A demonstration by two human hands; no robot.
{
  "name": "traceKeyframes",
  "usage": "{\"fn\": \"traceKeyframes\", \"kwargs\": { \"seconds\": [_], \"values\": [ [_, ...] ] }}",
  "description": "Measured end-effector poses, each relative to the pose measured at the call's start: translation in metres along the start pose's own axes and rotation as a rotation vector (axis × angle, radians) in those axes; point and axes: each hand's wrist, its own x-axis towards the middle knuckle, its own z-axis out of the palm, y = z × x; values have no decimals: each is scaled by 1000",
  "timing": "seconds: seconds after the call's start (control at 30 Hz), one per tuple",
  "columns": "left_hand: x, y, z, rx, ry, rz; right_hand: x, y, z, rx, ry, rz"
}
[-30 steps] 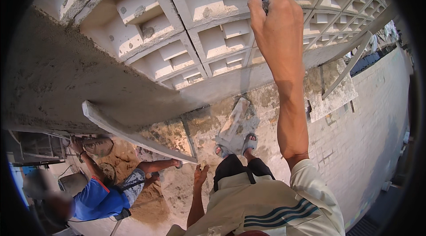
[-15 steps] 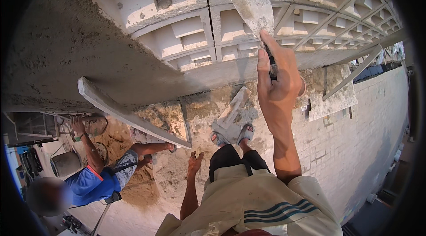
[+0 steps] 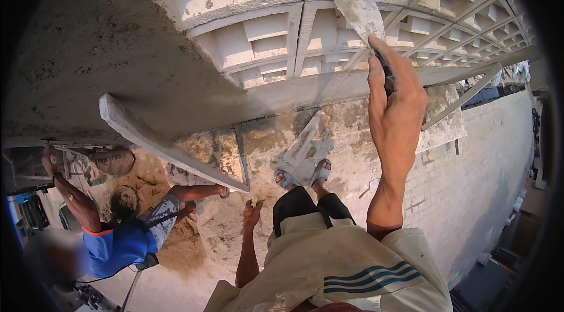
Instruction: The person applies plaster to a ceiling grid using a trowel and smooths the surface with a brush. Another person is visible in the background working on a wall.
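My right hand [image 3: 400, 103] is raised and closed round the dark handle of a putty knife [image 3: 361, 17]. Its wide, mortar-stained blade lies over the white ventilation-block wall [image 3: 269, 30]; whether it touches the blocks I cannot tell. To the left, the blocks border a stretch of wet grey plaster [image 3: 111, 42] with a ragged edge. My left hand [image 3: 252, 213] hangs low beside my shorts, holding nothing, its fingers loosely bent and apart.
A long pale board [image 3: 167, 150] slants at the left near the plastered wall. Beyond it a co-worker in a blue shirt [image 3: 120, 247] reaches out near a sack [image 3: 114, 161], a bucket [image 3: 124, 202] and sand [image 3: 179, 244]. A mortar-smeared board [image 3: 305, 139] lies ahead of my feet.
My right hand and the putty knife have shifted to the right along the blocks. The co-worker's arm has swung farther left, away from the sack. My left hand still hangs low.
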Motion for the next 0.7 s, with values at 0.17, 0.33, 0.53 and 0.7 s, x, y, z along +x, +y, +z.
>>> {"fn": "traceKeyframes", "kwargs": {
  "seconds": [0.17,0.33,0.53,0.7],
  "values": [
    [19,-6,-6,81,17,28,2,0,-7,78,8,24],
    [3,18,-10,20,27,-41,38,65,-22,-96,-64,-300],
    [-3,-13,-27,-35,-13,-28,100,116,-47,-116,-268,-506],
    [-17,-8,-22,48,19,-84,132,104,-46,-75,-367,-711]
  ]
}}
